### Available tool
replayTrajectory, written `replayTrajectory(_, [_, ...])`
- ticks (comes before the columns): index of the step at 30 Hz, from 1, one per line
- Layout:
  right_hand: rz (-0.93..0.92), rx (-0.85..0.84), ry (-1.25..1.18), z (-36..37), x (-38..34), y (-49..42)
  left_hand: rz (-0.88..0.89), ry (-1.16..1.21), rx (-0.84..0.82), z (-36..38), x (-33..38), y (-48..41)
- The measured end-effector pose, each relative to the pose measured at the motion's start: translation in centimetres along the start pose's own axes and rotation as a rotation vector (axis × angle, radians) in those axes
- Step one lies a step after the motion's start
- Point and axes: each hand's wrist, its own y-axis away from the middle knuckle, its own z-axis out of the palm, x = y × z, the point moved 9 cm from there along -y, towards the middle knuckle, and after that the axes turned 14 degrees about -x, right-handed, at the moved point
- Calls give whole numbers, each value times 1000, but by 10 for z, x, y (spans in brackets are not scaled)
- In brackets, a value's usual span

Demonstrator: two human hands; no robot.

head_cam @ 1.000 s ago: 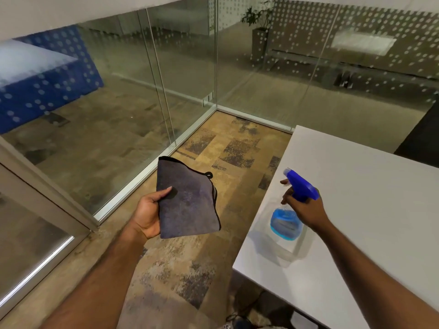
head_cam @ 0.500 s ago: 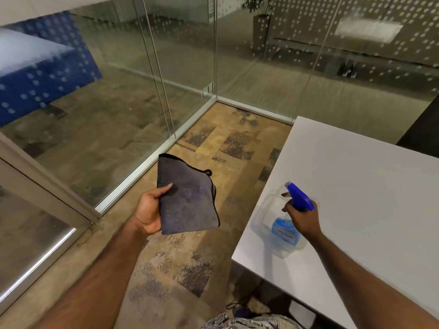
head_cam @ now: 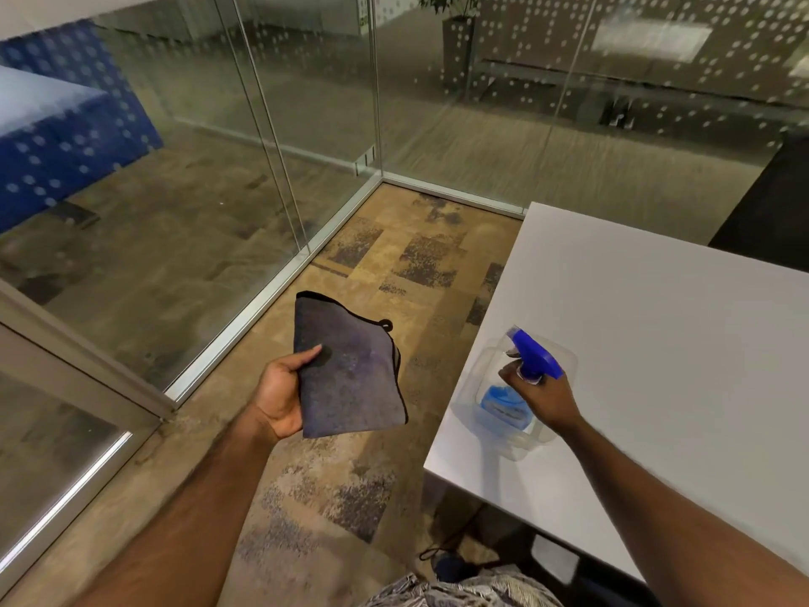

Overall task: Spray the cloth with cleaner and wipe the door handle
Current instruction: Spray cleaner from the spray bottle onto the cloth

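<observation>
My left hand [head_cam: 280, 398] holds a folded dark grey cloth [head_cam: 350, 374] flat and upright over the carpet, thumb pressed on its face. A clear spray bottle [head_cam: 503, 405] with a blue trigger head and a little blue cleaner in it stands near the front left corner of the white table [head_cam: 656, 343]. My right hand [head_cam: 540, 394] is wrapped around the bottle's neck just under the blue head, nozzle pointing left towards the cloth. No door handle is visible.
Glass walls [head_cam: 197, 177] with dotted film enclose the corner to the left and ahead. A metal door frame [head_cam: 74, 370] runs along the lower left. Patterned carpet [head_cam: 394, 278] lies between glass and table. A dark cable lies under the table.
My right hand has lowered the spray bottle onto the table near its corner. The cloth in my left hand has stayed about where it was.
</observation>
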Motion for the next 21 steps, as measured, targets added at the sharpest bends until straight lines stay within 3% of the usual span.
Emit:
replayTrajectory(5, [-10, 117, 121, 1, 3, 16, -9, -17, -5, 4, -3, -1])
replayTrajectory(12, [-40, 548, 262, 17, 9, 88, -22, -47, 21, 4, -4, 4])
replayTrajectory(14, [-122, 507, 280, 36, 1, 97, -28, -56, 23, 6, -3, 6])
replayTrajectory(17, [-207, 287, 268, 76, -17, 91, -34, -66, 18, 7, -1, 10])
replayTrajectory(21, [-100, 28, 182, 124, -48, 61, -24, -77, 17, 7, 6, 17])
